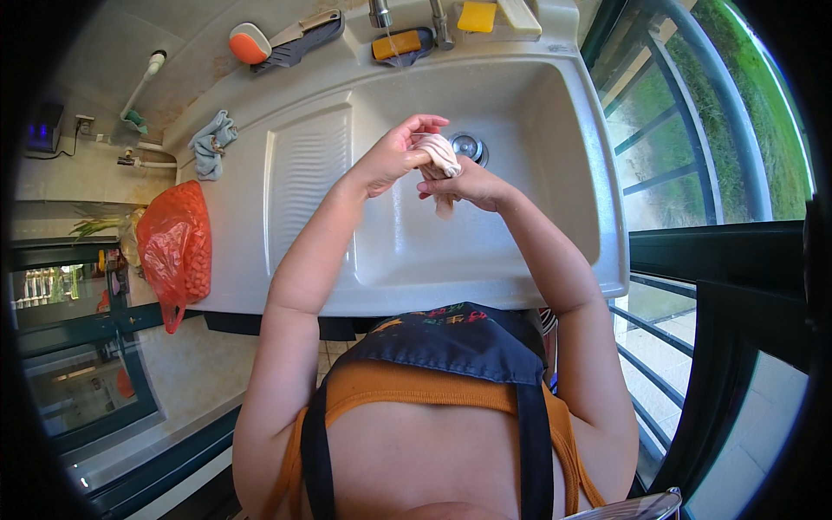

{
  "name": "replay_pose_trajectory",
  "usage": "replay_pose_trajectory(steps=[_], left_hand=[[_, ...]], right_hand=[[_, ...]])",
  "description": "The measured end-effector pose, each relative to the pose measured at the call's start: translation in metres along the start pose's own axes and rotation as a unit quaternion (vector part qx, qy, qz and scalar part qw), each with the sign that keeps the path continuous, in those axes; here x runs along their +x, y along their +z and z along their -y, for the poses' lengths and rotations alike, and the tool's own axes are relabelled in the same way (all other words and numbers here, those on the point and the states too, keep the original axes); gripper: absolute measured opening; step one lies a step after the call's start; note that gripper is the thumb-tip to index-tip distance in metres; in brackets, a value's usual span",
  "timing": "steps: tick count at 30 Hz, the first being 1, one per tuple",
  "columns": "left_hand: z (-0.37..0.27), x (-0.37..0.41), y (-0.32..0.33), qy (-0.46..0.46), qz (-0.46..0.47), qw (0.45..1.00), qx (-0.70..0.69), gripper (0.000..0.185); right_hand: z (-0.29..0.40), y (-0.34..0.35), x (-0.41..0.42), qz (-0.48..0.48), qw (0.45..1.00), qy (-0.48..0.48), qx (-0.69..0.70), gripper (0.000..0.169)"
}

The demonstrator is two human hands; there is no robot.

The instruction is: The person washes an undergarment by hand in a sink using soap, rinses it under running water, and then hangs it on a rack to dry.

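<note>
Over the basin of a white laundry sink [608,195], a wet, pale pink cloth [439,151] is bunched between my two hands. My left hand [400,156] grips its upper left part, with the fingers bent over it. From the right, my right hand [473,185] holds the lower part, and a short end of the cloth hangs below the fingers. The metal drain [469,148] lies just behind my right hand. A thin stream of water runs from the metal faucet [380,14] near an orange soap bar [396,45] in a dark dish.
Left of the basin is a ribbed washboard [309,188]. A blue-grey cloth [212,146] and a red plastic bag [174,244] lie farther left. Along the back ledge are a brush [249,43] with an orange part, a dark tray [302,45] and a yellow soap bar [477,17]. Windows stand at right.
</note>
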State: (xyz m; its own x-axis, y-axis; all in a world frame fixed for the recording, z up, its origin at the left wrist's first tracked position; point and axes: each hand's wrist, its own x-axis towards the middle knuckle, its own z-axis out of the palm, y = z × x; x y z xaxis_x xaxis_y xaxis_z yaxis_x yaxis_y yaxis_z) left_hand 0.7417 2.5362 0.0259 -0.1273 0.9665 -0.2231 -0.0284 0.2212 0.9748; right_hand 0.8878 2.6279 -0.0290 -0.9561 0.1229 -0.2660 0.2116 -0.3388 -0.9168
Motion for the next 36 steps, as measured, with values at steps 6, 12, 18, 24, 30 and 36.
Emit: replay_pose_trajectory(steps=[6, 12, 18, 24, 30, 36], left_hand=[[0.020, 0.001, -0.016, 0.041, -0.031, 0.977, 0.208, 0.032], [0.039, 0.001, -0.017, 0.014, -0.093, 0.983, 0.155, 0.026], [0.046, -0.003, 0.001, 0.108, -0.100, 0.963, 0.227, 0.035], [0.062, -0.031, 0.045, 0.185, -0.016, 0.953, 0.241, 0.064], [0.031, -0.028, 0.013, 0.260, -0.007, 0.838, 0.480, 0.078], [0.055, -0.004, 0.014, 0.352, 0.070, 0.827, 0.433, 0.090]], right_hand=[[-0.016, -0.012, 0.003, -0.014, 0.992, 0.111, 0.055, 0.036], [-0.016, -0.020, -0.007, -0.016, 0.990, 0.140, -0.017, 0.033], [-0.046, -0.036, 0.005, -0.033, 0.968, 0.052, 0.245, 0.020], [-0.018, -0.015, -0.008, -0.015, 0.901, -0.001, 0.434, 0.019], [-0.022, -0.017, -0.012, -0.035, 0.959, -0.002, 0.280, 0.027], [-0.008, -0.010, -0.012, 0.087, 0.955, 0.137, 0.248, 0.019]])
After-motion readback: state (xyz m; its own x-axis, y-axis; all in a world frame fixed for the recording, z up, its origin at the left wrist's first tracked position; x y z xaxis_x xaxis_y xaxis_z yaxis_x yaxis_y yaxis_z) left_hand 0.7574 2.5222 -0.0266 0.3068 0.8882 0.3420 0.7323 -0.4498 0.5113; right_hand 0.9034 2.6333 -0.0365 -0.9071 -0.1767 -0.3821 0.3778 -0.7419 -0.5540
